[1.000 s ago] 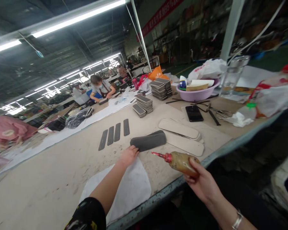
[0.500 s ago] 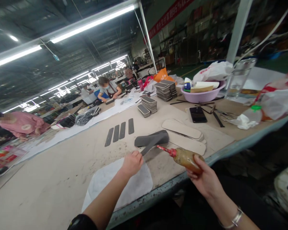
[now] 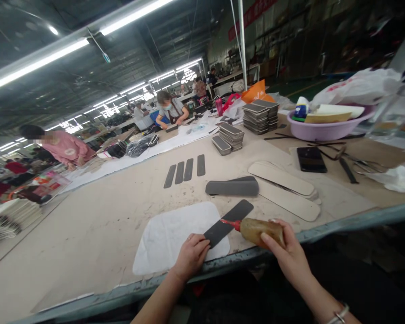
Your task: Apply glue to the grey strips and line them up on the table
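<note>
My left hand [image 3: 191, 254] pinches the near end of a dark grey rounded strip [image 3: 230, 221] at the table's front edge. Part of this strip lies over a white sheet [image 3: 172, 229]. My right hand [image 3: 288, 254] is wrapped round a brownish squeeze bottle [image 3: 261, 231], tilted nearly flat, its red nozzle pointing left. The nozzle tip is over the strip; whether they touch I cannot tell. Beyond it lie a few overlapping dark strips [image 3: 232, 187], with several beige rounded pieces [image 3: 286, 198] to their right. Several separate dark strips [image 3: 188, 169] lie in a row farther off.
Stacked rounded pieces [image 3: 231, 136] and taller stacks [image 3: 259, 118] stand at the back. To the right are a phone [image 3: 311, 159], a purple basin [image 3: 324, 130] with things in it, and scissors [image 3: 364, 164]. Co-workers sit or stand at the far left and behind.
My left hand has drawn the dark strip from the pile towards me, onto the white sheet. The bottle's nozzle is now over that strip. The view has shifted right.
</note>
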Motion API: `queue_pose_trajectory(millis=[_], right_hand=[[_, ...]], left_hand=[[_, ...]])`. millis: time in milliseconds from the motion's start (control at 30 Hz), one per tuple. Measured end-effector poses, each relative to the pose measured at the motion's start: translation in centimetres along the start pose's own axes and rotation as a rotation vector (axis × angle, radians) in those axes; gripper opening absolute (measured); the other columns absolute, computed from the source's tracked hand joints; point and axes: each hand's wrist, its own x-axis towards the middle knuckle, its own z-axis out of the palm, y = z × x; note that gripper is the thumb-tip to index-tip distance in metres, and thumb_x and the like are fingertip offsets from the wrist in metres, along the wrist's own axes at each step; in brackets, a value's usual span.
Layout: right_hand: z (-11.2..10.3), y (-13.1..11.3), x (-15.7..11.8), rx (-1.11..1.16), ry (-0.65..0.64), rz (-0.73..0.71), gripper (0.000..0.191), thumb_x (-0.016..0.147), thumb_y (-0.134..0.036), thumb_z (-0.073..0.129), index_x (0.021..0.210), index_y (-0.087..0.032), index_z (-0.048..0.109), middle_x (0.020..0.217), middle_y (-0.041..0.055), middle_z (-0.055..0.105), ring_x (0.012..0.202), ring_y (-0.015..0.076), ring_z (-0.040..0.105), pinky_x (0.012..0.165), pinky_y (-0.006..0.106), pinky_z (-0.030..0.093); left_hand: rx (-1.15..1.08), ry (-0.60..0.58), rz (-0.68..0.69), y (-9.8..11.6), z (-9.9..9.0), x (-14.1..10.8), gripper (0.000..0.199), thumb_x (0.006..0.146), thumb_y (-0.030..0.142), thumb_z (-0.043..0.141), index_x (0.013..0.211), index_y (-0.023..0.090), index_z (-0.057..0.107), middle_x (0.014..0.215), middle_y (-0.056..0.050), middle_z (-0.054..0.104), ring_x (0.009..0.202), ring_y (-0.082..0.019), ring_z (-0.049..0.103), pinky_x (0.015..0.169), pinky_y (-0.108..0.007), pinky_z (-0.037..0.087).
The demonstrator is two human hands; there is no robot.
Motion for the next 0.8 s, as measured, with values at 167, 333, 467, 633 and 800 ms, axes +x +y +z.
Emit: queue_pose_trajectory(millis=[167, 333, 467, 633, 800], right_hand=[[1.8, 0.8, -1.0, -0.366, -0.183, -0.327, 0.039, 0.078, -0.035, 0.065, 0.112, -0.027, 0.047, 0.105, 0.0049, 0.054, 0.094, 0.0223, 0.054, 0.083, 0.036, 0.045], [3.1, 0.7, -1.3, -0.458, -0.288, -0.480, 0.034, 0.082, -0.029, 0.061, 0.112, -0.026, 0.044, 0.105, 0.0078, 0.053, 0.097, 0.0233, 0.053, 0.083, 0.038, 0.047], [3.8, 0.6, -1.4, -0.474, -0.328, -0.532, 0.034, 0.082, -0.029, 0.060, 0.112, -0.024, 0.045, 0.104, 0.0086, 0.053, 0.097, 0.0234, 0.054, 0.083, 0.039, 0.048], [4.0, 0.4, -1.9, -0.507, -0.393, -0.527, 0.030, 0.084, -0.027, 0.057, 0.111, -0.023, 0.045, 0.105, 0.0086, 0.051, 0.097, 0.0217, 0.053, 0.083, 0.036, 0.048], [3.4, 0.4, -1.6, -0.522, -0.354, -0.510, 0.032, 0.084, -0.028, 0.058, 0.113, -0.023, 0.045, 0.106, 0.0088, 0.050, 0.099, 0.0219, 0.052, 0.085, 0.037, 0.048]], left_hand=[[-0.029, 0.042, -0.022, -0.2, 0.7, -0.8, 0.021, 0.088, 0.020, 0.049, 0.099, 0.022, 0.066, 0.092, -0.007, 0.064, 0.084, -0.016, 0.058, 0.079, -0.030, 0.053], [-0.011, 0.086, -0.025, -0.1, 0.9, -1.2, 0.020, 0.087, 0.019, 0.050, 0.098, 0.021, 0.066, 0.096, -0.006, 0.067, 0.089, -0.015, 0.061, 0.082, -0.027, 0.053], [0.000, 0.094, -0.024, 0.0, 0.9, -1.1, 0.019, 0.086, 0.018, 0.050, 0.097, 0.021, 0.065, 0.094, -0.006, 0.067, 0.086, -0.015, 0.061, 0.079, -0.028, 0.053], [0.005, 0.067, 0.004, 0.0, 0.9, -0.9, 0.017, 0.085, 0.015, 0.052, 0.095, 0.020, 0.064, 0.092, -0.005, 0.066, 0.086, -0.016, 0.059, 0.079, -0.031, 0.052], [-0.014, 0.059, 0.009, -0.1, 0.9, -0.8, 0.016, 0.084, 0.013, 0.053, 0.094, 0.020, 0.064, 0.091, -0.005, 0.066, 0.085, -0.017, 0.058, 0.079, -0.033, 0.052]])
